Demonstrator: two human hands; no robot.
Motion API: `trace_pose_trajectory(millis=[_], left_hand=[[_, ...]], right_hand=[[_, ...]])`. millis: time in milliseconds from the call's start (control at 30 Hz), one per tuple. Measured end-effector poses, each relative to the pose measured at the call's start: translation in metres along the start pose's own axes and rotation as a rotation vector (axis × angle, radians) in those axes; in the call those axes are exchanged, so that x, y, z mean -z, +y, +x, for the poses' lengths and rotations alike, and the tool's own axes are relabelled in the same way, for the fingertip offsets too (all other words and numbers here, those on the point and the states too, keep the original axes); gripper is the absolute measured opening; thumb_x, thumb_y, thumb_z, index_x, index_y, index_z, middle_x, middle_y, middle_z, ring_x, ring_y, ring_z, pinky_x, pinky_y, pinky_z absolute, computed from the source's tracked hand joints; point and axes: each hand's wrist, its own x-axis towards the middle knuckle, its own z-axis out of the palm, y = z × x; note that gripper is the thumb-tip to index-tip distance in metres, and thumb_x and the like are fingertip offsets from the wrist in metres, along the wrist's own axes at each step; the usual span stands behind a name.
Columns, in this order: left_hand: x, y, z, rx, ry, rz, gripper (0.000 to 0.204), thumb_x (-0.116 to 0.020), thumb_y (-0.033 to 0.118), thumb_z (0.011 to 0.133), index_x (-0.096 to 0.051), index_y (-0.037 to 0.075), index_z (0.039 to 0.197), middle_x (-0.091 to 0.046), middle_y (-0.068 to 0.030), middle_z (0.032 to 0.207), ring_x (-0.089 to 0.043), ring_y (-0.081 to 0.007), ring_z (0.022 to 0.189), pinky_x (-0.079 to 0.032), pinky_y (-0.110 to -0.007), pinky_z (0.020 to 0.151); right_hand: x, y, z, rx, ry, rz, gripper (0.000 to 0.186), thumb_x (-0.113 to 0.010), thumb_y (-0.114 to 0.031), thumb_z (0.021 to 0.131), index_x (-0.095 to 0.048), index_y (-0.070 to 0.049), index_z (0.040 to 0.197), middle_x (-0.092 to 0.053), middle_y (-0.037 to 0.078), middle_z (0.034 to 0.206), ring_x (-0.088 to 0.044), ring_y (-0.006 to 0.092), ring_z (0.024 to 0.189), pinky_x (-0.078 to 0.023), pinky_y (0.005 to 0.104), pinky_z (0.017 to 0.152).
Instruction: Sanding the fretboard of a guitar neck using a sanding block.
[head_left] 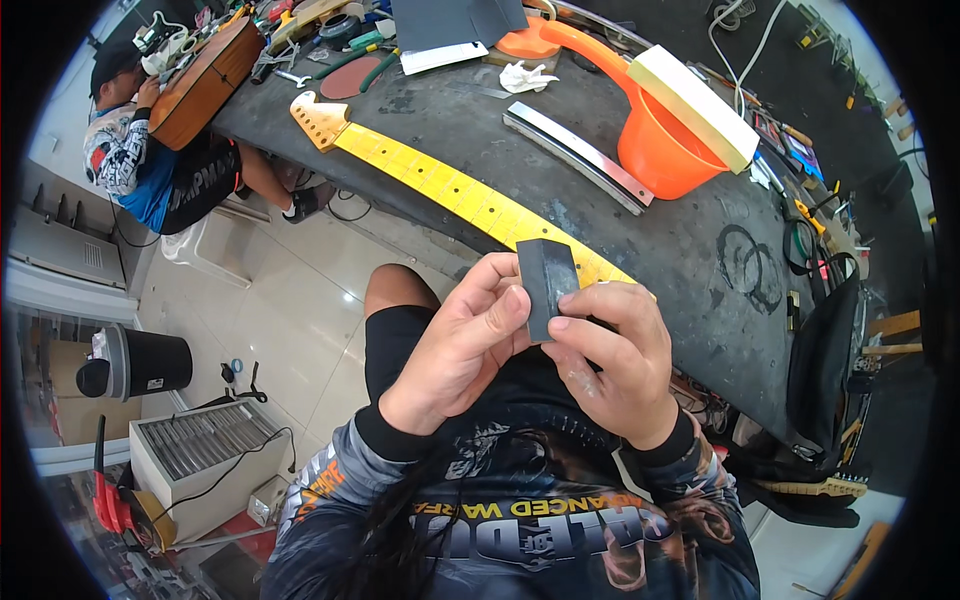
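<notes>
Both hands hold a dark grey sanding block [546,282] in front of my chest, over the near table edge. My left hand [477,335] closes on its left side, with the thumb along the edge. The fingers and thumb of my right hand [622,350] pinch its lower right side, where a pale dusty patch shows. Just beyond, a guitar neck [440,186] with a bright yellow fretboard lies slantwise on the table, headstock to the far left. The block and my hands cover part of its near end.
On the dark table [420,115] stands an orange dipper [655,140] with a pale block [695,105] across it. A long metal-faced bar [575,155], crumpled white paper [527,77] and dark sheets [450,22] lie nearby. A seated person [135,150] holds an acoustic guitar [207,85] at far left.
</notes>
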Motion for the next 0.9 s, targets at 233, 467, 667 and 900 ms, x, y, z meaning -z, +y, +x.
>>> trace_pose_trajectory(millis=[233, 467, 667, 900], left_hand=[[0.010, -0.007, 0.000, 0.008, 0.018, 0.103, 0.063, -0.077, 0.051, 0.118, -0.056, 0.010, 0.161, -0.073, -0.0053, 0.146, -0.071, -0.0171, 0.136, -0.059, -0.041, 0.116], [0.010, -0.008, 0.000, 0.019, 0.021, 0.187, 0.058, -0.076, 0.053, 0.118, -0.060, 0.012, 0.157, -0.072, -0.0043, 0.147, -0.071, -0.0174, 0.137, -0.059, -0.041, 0.116], [0.012, -0.014, -0.001, -0.051, -0.026, 0.193, 0.044, -0.074, 0.047, 0.121, -0.066, 0.011, 0.145, -0.072, -0.0020, 0.139, -0.069, -0.0143, 0.130, -0.055, -0.039, 0.116], [-0.001, -0.019, 0.002, -0.100, 0.014, 0.216, 0.028, -0.078, 0.024, 0.120, -0.071, 0.005, 0.140, -0.077, -0.0051, 0.133, -0.070, -0.0129, 0.126, -0.054, -0.035, 0.115]], right_hand=[[-0.004, 0.008, -0.007, 0.052, 0.008, -0.017, 0.057, -0.098, -0.001, 0.078, -0.084, -0.019, 0.130, -0.079, 0.006, 0.129, -0.079, 0.0326, 0.109, -0.062, 0.0454, 0.091], [-0.004, 0.012, -0.011, 0.093, 0.005, -0.056, 0.051, -0.096, -0.006, 0.082, -0.084, -0.019, 0.130, -0.079, 0.007, 0.130, -0.079, 0.0323, 0.110, -0.062, 0.0471, 0.091], [-0.003, 0.015, -0.014, 0.108, 0.012, -0.097, 0.047, -0.095, -0.009, 0.085, -0.084, -0.019, 0.129, -0.079, 0.007, 0.130, -0.079, 0.0323, 0.111, -0.062, 0.0475, 0.092], [-0.003, 0.014, -0.018, 0.138, 0.029, -0.123, 0.044, -0.094, -0.008, 0.088, -0.082, -0.016, 0.130, -0.078, 0.008, 0.132, -0.080, 0.0324, 0.113, -0.062, 0.0478, 0.093]])
